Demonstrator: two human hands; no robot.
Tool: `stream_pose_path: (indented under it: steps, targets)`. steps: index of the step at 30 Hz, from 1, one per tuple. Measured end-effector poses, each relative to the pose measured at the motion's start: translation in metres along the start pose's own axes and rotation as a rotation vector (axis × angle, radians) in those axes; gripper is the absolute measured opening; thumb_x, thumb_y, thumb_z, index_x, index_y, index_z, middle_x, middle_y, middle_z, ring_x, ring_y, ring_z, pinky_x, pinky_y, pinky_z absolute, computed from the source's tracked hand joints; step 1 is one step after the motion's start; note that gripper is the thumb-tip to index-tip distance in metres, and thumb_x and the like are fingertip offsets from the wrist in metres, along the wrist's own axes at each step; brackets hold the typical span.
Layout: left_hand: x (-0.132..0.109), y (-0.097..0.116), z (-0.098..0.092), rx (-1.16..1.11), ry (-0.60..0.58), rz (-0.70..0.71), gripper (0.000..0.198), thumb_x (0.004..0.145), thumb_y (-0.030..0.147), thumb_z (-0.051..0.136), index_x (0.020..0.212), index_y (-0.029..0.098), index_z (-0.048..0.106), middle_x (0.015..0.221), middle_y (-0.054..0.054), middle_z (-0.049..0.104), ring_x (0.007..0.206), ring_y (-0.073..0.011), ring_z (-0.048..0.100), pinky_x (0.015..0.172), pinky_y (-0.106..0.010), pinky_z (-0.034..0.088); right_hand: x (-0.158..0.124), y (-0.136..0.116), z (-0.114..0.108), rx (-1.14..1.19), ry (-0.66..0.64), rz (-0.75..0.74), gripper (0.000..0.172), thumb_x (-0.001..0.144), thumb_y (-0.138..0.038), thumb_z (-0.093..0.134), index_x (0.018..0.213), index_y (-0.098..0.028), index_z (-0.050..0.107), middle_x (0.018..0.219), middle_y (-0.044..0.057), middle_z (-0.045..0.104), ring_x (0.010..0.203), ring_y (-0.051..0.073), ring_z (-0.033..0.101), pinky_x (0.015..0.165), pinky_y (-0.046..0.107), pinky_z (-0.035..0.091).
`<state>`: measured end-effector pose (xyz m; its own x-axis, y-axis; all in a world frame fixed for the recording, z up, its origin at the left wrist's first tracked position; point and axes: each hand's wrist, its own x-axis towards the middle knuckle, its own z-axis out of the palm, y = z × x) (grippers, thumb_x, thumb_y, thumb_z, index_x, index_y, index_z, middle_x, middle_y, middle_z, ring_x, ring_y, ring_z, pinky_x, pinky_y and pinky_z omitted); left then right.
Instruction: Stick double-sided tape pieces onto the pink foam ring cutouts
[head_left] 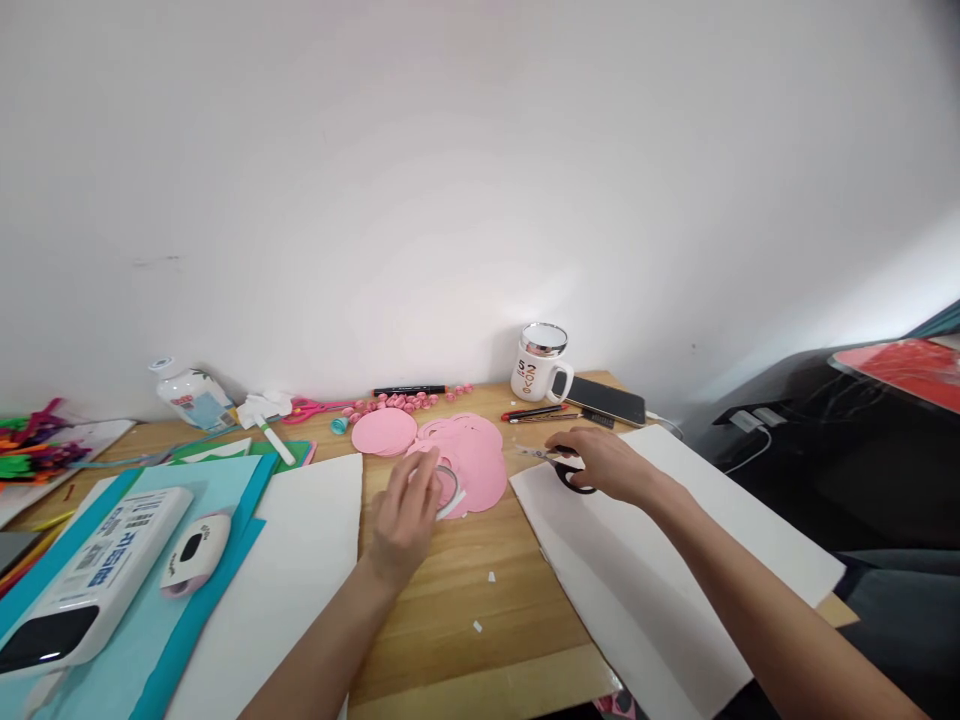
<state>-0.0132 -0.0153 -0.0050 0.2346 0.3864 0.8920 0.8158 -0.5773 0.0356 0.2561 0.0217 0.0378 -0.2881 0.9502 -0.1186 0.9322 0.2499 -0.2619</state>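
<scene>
Nearest edge: wooden table (465,590) with small white scraps; white sheet (300,570) at left, larger white sheet (675,590) at right, blue paper (187,640) further left carrying a white box-shaped device (90,585) and a small white-pink gadget (193,552). Mid-table: left hand (405,520), fingers curled and pinching a tape roll (448,488) held at the near edge of the pink discs (476,458). Right hand (609,466) palm down on the far corner of the larger white sheet, closed loosely over black-handled scissors (574,482), blades pointing left towards the discs; fingers through the loops or not, cannot tell. Hands apart, discs between them. Behind: single pink disc (384,431), small pink rolled pieces (405,402), black marker (409,391), pink scissors (315,408), white bottle (193,395). Back right by the wall: lidded mug (540,368), red pen (534,411), phone (606,400).
</scene>
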Motion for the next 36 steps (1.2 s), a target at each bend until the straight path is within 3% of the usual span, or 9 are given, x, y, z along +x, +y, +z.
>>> stream_pose_path:
  steps: [4, 9, 14, 17, 20, 25, 27, 32, 36]
  targets:
    - [0.0, 0.013, -0.007, 0.206, -0.123, 0.285, 0.031, 0.08, 0.008, 0.053, 0.111, 0.012, 0.057, 0.096, -0.01, 0.069, 0.089, -0.019, 0.064, 0.058, -0.023, 0.046, 0.002, 0.007, 0.007, -0.096, -0.034, 0.011, 0.047, 0.063, 0.001, 0.048, 0.102, -0.021, 0.062, 0.1, 0.007, 0.064, 0.098, 0.024, 0.054, 0.075, 0.027, 0.038]
    - [-0.006, 0.022, 0.0, 0.143, -0.31, 0.235, 0.033, 0.083, 0.008, 0.042, 0.114, 0.006, 0.052, 0.098, -0.017, 0.064, 0.089, -0.0212, 0.063, 0.057, -0.026, 0.048, 0.015, 0.002, 0.021, -0.113, 0.074, 0.021, 0.028, 0.071, -0.007, 0.05, 0.087, -0.021, 0.068, 0.09, 0.008, 0.066, 0.092, 0.024, 0.057, 0.073, 0.029, 0.039]
    - [-0.002, 0.027, -0.001, 0.038, -0.5, 0.124, 0.032, 0.086, 0.009, 0.032, 0.109, 0.011, 0.053, 0.092, -0.013, 0.063, 0.082, -0.0199, 0.062, 0.057, -0.029, 0.051, 0.03, -0.002, 0.034, 0.11, 0.12, -0.028, 0.014, 0.075, -0.017, 0.054, 0.079, -0.018, 0.067, 0.084, 0.007, 0.064, 0.074, 0.017, 0.059, 0.065, 0.024, 0.041]
    - [0.001, 0.028, 0.0, -0.079, -0.5, 0.004, 0.03, 0.087, 0.012, 0.033, 0.107, 0.013, 0.055, 0.088, -0.011, 0.063, 0.073, -0.0167, 0.062, 0.052, -0.025, 0.05, 0.032, -0.003, 0.037, 0.169, 0.097, -0.048, 0.012, 0.074, -0.016, 0.054, 0.073, -0.017, 0.066, 0.08, 0.006, 0.064, 0.069, 0.016, 0.058, 0.062, 0.023, 0.041]
    - [0.001, 0.026, 0.005, -0.301, -0.437, -0.234, 0.026, 0.083, 0.013, 0.041, 0.1, 0.015, 0.061, 0.083, -0.008, 0.065, 0.066, -0.014, 0.062, 0.052, -0.023, 0.05, 0.03, -0.005, 0.038, 0.158, 0.092, -0.043, 0.012, 0.074, -0.015, 0.053, 0.071, -0.017, 0.064, 0.078, 0.005, 0.063, 0.069, 0.016, 0.057, 0.062, 0.023, 0.039]
    - [0.009, 0.016, 0.011, -0.826, -0.433, -0.986, 0.021, 0.074, 0.021, 0.055, 0.09, 0.015, 0.067, 0.063, -0.003, 0.067, 0.044, -0.0117, 0.06, 0.044, -0.022, 0.05, 0.028, -0.009, 0.04, 0.133, 0.112, -0.029, 0.018, 0.08, -0.018, 0.046, 0.071, -0.018, 0.062, 0.079, 0.005, 0.063, 0.073, 0.016, 0.057, 0.063, 0.023, 0.036]
    - [0.013, 0.012, 0.011, -0.929, -0.46, -1.186, 0.025, 0.071, 0.024, 0.06, 0.092, 0.011, 0.068, 0.051, -0.002, 0.064, 0.044, -0.0133, 0.061, 0.044, -0.022, 0.051, 0.028, -0.009, 0.042, 0.12, 0.124, -0.019, 0.021, 0.083, -0.019, 0.043, 0.071, -0.018, 0.06, 0.078, 0.004, 0.062, 0.073, 0.016, 0.056, 0.061, 0.023, 0.035]
    - [0.015, 0.007, 0.012, -1.004, -0.372, -1.306, 0.027, 0.065, 0.027, 0.068, 0.086, 0.011, 0.07, 0.06, -0.005, 0.07, 0.055, -0.0166, 0.066, 0.053, -0.026, 0.055, 0.027, -0.015, 0.04, 0.211, 0.233, 0.026, 0.019, 0.083, -0.021, 0.041, 0.07, -0.017, 0.054, 0.074, 0.003, 0.059, 0.067, 0.015, 0.052, 0.058, 0.025, 0.034]
    - [0.013, 0.007, 0.014, -1.026, -0.34, -1.275, 0.028, 0.064, 0.029, 0.069, 0.086, 0.011, 0.071, 0.071, -0.008, 0.073, 0.065, -0.0199, 0.068, 0.064, -0.033, 0.057, 0.026, -0.041, 0.031, 0.74, 0.152, -0.167, 0.02, 0.082, -0.031, 0.045, 0.07, -0.017, 0.052, 0.071, 0.001, 0.056, 0.065, 0.013, 0.052, 0.06, 0.025, 0.042]
